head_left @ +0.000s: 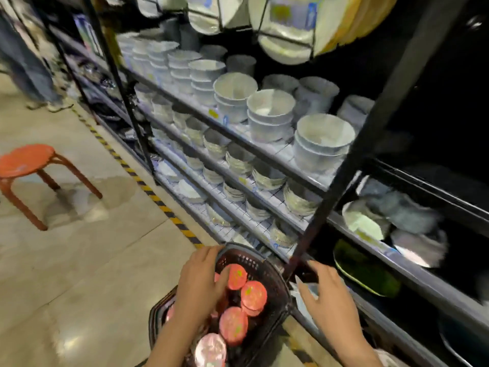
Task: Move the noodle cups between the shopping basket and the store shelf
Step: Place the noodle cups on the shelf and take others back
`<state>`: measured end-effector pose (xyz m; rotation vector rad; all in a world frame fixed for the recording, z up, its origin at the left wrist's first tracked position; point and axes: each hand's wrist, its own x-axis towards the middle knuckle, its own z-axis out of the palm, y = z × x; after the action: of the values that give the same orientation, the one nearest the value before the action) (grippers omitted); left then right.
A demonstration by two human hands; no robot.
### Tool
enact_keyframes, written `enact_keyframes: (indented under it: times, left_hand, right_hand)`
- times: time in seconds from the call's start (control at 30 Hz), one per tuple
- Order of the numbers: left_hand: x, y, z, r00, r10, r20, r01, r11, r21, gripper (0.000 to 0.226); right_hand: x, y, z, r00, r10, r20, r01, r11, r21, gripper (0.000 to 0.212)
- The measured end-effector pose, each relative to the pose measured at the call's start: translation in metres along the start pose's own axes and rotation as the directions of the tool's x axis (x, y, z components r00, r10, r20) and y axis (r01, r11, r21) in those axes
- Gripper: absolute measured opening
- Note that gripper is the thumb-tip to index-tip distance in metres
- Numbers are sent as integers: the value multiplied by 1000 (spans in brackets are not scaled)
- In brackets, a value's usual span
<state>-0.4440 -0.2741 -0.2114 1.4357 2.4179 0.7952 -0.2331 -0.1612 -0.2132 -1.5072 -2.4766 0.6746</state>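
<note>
floor: pale glossy tiles (pixel 79 260), yellow-black tape line (pixel 148 189) along the shelf, orange stool (pixel 29 160) off left
shelf: black-framed store shelf (pixel 264 152), stacked white bowls (pixel 270 112)
basket: dark shopping basket (pixel 275 287) beside the bottom shelf, pink-lidded noodle cups (pixel 254 294) inside
left hand (pixel 198 284): grip curled onto one cup
right hand (pixel 328 295): grip loose, fingers spread, holding nothing

Noodle cups (pixel 232 324) are held in the basket (pixel 275 284) at lower centre; shelves (pixel 264 154) of bowls (pixel 270 112) are ranged upper right, a stool (pixel 29 160) at left.
</note>
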Motion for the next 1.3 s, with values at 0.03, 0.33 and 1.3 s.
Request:
enact_keyframes:
  times: [0.03, 0.33, 1.3]
  left_hand:
    - [4, 19, 1, 998, 54, 9, -54, 998, -21, 52]
    - [-6, 208, 68, 834, 541, 111, -526, 839, -138, 51]
    - [116, 521, 165, 746, 665, 38, -647, 737, -197, 48]
  right_hand:
    - [-10, 12, -13, 999, 47, -28, -46, 999, 7, 50]
    - [-141, 126, -108, 848, 456, -268, -438, 890, 130, 52]
    - [-15, 286, -376, 671, 293, -681, -198, 956, 216, 57]
